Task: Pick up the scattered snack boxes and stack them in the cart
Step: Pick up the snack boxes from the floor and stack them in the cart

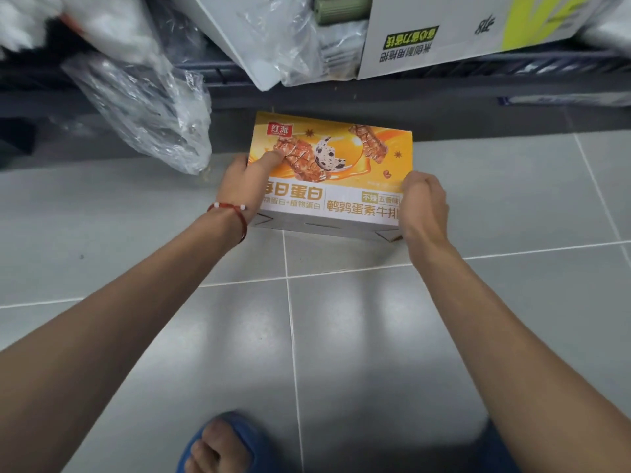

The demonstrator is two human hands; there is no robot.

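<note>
Snack box (pixel 336 165): an orange-and-white carton lying flat on the grey tiled floor (pixel 341 353), its far edge close to the base of a low shelf (pixel 444 68) (the cart is not in view). The left hand (pixel 244 186) clasps the box's left end, thumb pressed on the printed top face. The right hand (pixel 425 203) is curled against the near right corner; whether its fingers have closed under the edge cannot be told. Judged from its square, uncreased panels, the carton should handle as stiff and fairly light, though the glossy print may be slippery. The two short ends offer the surest hold, palms squeezing inward. A loose plastic bag (pixel 150 110) hangs just left of the box.
</note>
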